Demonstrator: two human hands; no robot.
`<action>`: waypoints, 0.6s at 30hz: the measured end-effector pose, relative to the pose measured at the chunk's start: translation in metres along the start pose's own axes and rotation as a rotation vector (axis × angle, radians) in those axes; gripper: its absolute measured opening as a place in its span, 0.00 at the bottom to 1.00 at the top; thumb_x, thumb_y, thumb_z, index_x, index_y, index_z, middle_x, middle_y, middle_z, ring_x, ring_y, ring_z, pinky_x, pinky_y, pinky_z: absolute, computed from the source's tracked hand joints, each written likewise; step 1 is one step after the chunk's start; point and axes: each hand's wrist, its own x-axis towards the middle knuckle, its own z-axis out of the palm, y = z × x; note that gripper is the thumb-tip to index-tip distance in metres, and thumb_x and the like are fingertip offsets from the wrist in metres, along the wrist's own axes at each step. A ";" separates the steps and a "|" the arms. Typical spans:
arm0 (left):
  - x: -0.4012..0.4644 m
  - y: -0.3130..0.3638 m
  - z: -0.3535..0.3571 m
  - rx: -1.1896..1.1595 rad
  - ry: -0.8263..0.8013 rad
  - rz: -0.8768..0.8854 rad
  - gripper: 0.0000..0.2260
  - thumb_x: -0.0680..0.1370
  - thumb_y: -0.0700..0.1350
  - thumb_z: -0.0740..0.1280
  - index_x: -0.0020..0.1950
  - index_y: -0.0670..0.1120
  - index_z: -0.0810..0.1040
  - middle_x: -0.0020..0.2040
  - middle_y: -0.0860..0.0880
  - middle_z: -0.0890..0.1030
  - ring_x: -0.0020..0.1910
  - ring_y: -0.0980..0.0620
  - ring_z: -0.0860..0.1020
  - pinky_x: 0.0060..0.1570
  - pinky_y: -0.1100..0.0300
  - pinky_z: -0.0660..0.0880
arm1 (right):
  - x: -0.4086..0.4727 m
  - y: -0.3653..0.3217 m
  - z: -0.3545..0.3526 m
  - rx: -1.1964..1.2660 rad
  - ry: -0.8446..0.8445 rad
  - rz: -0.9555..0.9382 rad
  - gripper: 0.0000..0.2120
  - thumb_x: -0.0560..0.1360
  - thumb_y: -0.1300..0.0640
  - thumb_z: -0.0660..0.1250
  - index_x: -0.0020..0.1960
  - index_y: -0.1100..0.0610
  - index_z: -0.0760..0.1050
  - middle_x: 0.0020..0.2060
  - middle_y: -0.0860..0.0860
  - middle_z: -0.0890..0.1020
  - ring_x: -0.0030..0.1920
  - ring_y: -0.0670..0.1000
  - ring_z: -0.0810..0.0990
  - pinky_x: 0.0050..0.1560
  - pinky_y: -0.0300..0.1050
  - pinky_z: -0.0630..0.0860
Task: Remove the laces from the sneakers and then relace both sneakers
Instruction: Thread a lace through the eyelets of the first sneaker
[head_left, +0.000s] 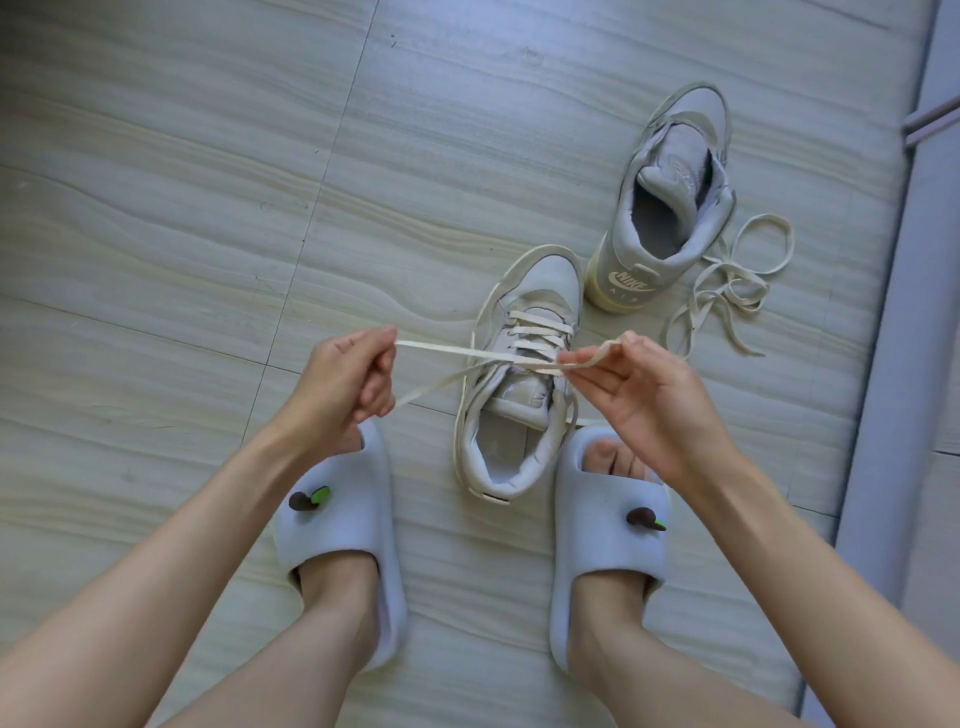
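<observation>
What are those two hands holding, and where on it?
Both hold the lace of the nearer sneaker. The left hand pinches one free end; the right hand pinches a loop in the other end, above the shoe.

Single head-worn wide-angle view, steeply downward and close over the floor (208, 208), no second view.

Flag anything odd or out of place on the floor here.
Nothing damaged or spilled. The far sneaker stands laceless, tongue slumped inside, with its loose lace tangled on the floor beside it. That fits mid-task unlacing.
</observation>
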 end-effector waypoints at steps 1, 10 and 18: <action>0.001 0.001 -0.001 -0.032 0.032 0.011 0.18 0.80 0.43 0.59 0.30 0.44 0.65 0.16 0.52 0.62 0.14 0.55 0.59 0.21 0.66 0.64 | 0.002 -0.002 -0.002 0.065 0.033 0.010 0.16 0.81 0.61 0.52 0.36 0.59 0.69 0.30 0.54 0.80 0.40 0.54 0.83 0.51 0.46 0.80; 0.007 0.005 -0.008 0.131 -0.126 -0.145 0.20 0.79 0.53 0.60 0.35 0.41 0.79 0.20 0.49 0.63 0.16 0.52 0.61 0.23 0.63 0.67 | 0.014 -0.003 -0.016 -0.338 0.189 -0.034 0.13 0.79 0.65 0.55 0.37 0.56 0.65 0.23 0.48 0.63 0.23 0.45 0.60 0.25 0.38 0.62; 0.014 0.001 0.001 0.489 -0.286 -0.063 0.14 0.76 0.49 0.66 0.31 0.49 0.81 0.24 0.51 0.71 0.24 0.54 0.71 0.31 0.67 0.71 | 0.010 -0.013 -0.014 -1.292 -0.069 -0.054 0.05 0.72 0.45 0.67 0.42 0.45 0.79 0.37 0.48 0.82 0.39 0.50 0.78 0.44 0.48 0.74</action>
